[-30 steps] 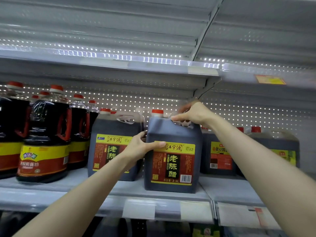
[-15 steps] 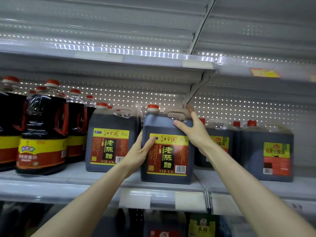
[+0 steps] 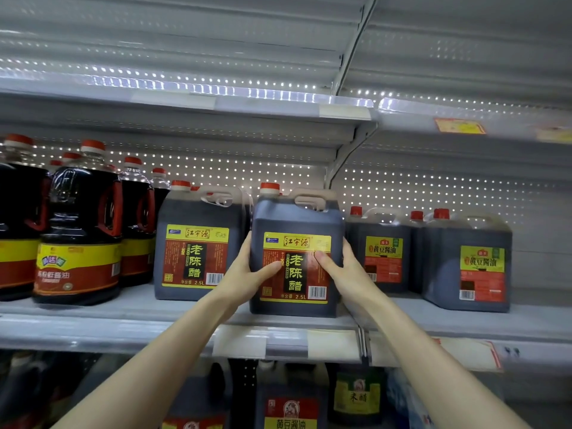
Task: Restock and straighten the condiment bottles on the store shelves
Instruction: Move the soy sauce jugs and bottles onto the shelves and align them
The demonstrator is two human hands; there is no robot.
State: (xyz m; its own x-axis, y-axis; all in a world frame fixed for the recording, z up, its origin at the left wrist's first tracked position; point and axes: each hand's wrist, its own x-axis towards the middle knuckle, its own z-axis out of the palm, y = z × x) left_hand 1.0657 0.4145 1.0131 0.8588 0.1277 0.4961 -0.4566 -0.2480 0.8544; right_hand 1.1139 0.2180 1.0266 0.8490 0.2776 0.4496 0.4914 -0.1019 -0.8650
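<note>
Left grip (image 3: pixel 247 274), right grip (image 3: pixel 342 270) clasp vinegar jug (image 3: pixel 295 218) by sides, thumbs on label; jug upright between them, forward of neighbour jug (image 3: pixel 198 252) on shelf (image 3: pixel 108 320).

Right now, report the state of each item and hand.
Front vinegar jug: upright, capped, held both sides.
Neighbouring vinegar jug: upright, capped, label forward.
Soy sauce jugs: upright, capped.
Round bottles: upright, capped.
Left hand: grips front vinegar jug.
Right hand: grips front vinegar jug.
</note>
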